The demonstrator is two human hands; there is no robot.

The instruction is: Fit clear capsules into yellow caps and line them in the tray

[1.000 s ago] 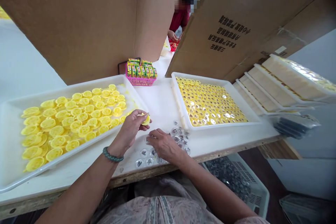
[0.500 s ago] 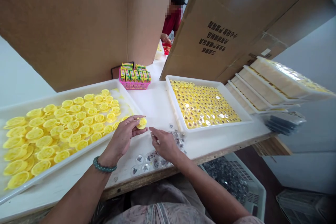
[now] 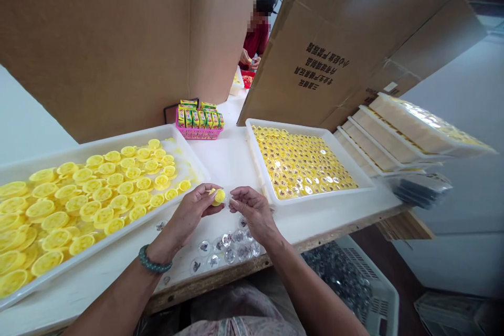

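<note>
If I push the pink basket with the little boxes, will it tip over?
Probably not: the pink basket sits low and wide on the table, so it would likely slide. The little boxes poke above its rim, so a shove might topple some.

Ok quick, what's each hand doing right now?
Left hand: closed, holding a yellow piece.
Right hand: closed, apparently pinching a clear disc.

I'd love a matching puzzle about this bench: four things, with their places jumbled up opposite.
1. Bead bracelet
2. Small boxes
3. Stacked trays
4. Loose clear discs

A. At the right, beside the printed cardboard
B. Near the table's front edge
C. On the wrist of the left hand
D. In the pink basket

1-C, 2-D, 3-A, 4-B
</note>
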